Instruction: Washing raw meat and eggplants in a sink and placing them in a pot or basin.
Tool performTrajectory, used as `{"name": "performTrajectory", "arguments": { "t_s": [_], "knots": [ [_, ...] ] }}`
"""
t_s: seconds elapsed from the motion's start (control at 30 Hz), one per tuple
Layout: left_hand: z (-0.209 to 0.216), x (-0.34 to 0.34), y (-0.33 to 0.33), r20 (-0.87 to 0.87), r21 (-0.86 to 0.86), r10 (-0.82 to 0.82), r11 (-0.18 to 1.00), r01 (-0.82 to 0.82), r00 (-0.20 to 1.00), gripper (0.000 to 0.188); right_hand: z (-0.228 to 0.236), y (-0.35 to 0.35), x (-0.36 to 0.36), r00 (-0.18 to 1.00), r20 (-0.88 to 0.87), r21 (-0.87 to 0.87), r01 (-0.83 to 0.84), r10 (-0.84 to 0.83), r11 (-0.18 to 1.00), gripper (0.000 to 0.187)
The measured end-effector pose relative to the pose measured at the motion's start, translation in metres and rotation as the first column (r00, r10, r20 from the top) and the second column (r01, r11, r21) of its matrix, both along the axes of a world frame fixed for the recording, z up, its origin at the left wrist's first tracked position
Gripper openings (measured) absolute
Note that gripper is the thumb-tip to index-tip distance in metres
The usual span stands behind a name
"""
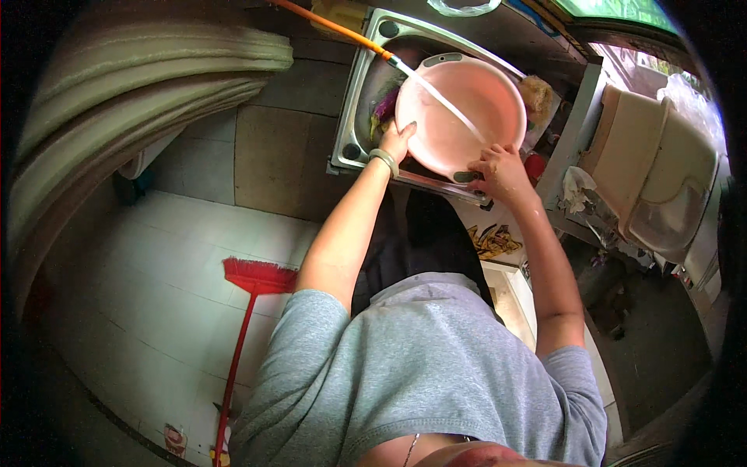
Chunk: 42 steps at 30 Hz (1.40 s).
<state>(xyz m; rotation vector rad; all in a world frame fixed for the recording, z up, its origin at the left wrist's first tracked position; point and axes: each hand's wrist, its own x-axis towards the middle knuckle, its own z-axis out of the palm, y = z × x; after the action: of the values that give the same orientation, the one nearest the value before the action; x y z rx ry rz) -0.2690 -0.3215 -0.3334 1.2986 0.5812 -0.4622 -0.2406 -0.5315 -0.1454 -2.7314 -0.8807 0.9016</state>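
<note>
A round pink plastic basin (447, 97) is tilted over the metal sink (352, 117), with a dark oval handle slot at its far edge and another at its near edge. My left hand (397, 142) is closed on the basin's left rim, thumb on the inner side; a pale bangle circles that wrist. At the near right rim, my right hand (499, 173) has its fingers curled over the edge beside the near slot. From the upper left, an orange hose (334, 25) with a metal end reaches over the basin. A whitish streak, seemingly water, runs from it toward my right fingers.
Something purple and yellow-green (385, 105) lies in the sink, left of the basin. A tan spongy item (537, 95) sits right of the basin. On the right stands a beige lidded container (646, 156). A red broom (257, 274) is on the tiled floor at left.
</note>
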Motion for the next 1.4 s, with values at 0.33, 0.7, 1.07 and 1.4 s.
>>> {"name": "performTrajectory", "arguments": {
  "t_s": [0.33,0.7,1.07,1.4],
  "knots": [
    [-0.017,0.01,0.035,-0.177,0.476,0.103,0.879,-0.006,0.979,0.03,-0.098,-0.005,-0.018,0.799,-0.253,0.003,0.564,-0.546,0.826,0.024],
    [0.012,0.004,0.03,-0.055,0.722,-0.242,0.661,0.206,0.969,0.026,-0.182,0.048,0.053,-0.19,-0.8,-0.073,0.972,-0.569,-0.221,0.03],
    [-0.034,0.014,0.008,-0.397,0.788,-0.372,0.33,0.519,0.839,0.031,-0.162,0.061,0.05,-0.377,-0.891,-0.211,0.837,-0.253,-0.504,0.023],
    [0.008,0.036,0.035,-0.303,0.747,-0.695,0.251,0.615,0.652,0.032,-0.169,0.044,0.051,-0.4,-0.904,-0.271,0.807,-0.149,-0.525,0.024]
  ]
}}
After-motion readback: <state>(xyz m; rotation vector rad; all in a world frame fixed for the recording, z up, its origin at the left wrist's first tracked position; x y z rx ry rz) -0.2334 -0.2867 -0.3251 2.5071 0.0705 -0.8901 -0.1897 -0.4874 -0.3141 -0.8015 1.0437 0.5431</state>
